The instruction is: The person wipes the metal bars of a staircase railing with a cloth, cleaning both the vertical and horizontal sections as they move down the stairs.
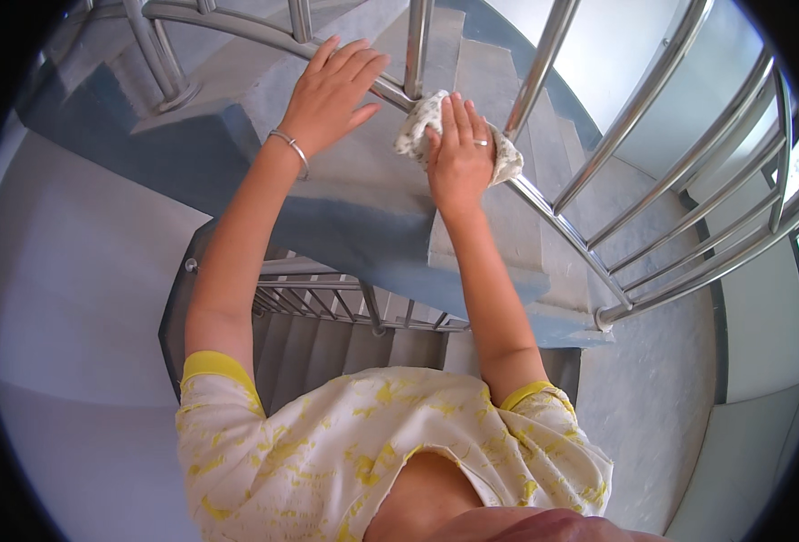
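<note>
My right hand [460, 152] presses a crumpled white cloth [416, 132] with dark speckles against the lower rail [533, 193] of a stainless steel stair railing. The cloth bunches out on both sides of my fingers, and a ring is on one of them. Farther left, my left hand [335, 95] is flat with its thumb apart and its fingertips over the same rail; whether they touch it is hard to tell. It holds nothing. A metal bangle [290, 146] circles that wrist. Between the two hands rises a steel baluster [418, 51].
Concrete stair steps [487, 81] with a blue-painted side [365, 223] lie behind the railing. Below my arms, a lower flight [311, 345] goes down beside another metal railing [372, 305]. More balusters [636, 88] curve to the right above a grey landing floor [650, 393].
</note>
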Tool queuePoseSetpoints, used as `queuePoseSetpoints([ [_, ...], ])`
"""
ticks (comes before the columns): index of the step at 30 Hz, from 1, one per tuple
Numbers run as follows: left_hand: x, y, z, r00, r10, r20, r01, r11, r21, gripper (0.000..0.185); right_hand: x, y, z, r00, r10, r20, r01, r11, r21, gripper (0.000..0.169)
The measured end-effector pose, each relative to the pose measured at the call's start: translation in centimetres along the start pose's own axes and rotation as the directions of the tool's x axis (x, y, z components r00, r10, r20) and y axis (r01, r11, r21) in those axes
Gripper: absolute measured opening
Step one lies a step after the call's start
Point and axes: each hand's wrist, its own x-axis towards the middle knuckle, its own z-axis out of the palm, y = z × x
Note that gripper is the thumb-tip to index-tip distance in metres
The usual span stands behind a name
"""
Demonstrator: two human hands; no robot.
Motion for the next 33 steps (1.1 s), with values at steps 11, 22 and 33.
queuePoseSetpoints([
  [11,1.7,-1.6,0.9,0.991,0.121,0.065,-0.123,0.992,0.029,0.033,6.9,2.0,1.9,0.733,0.287,0.617,-0.416,0.906,0.074,0.038],
  [22,1.2,-2.0,1.0,0.988,0.13,0.087,-0.135,0.989,0.054,0.035,3.6,-0.5,0.5,0.919,0.242,0.312,-0.244,0.969,-0.032,0.022],
  [33,-1.6,-4.4,-3.6,0.964,-0.014,-0.265,-0.01,0.996,-0.09,0.053,6.4,-4.5,0.0,0.922,0.315,-0.225,-0.139,0.813,0.565,0.016],
])
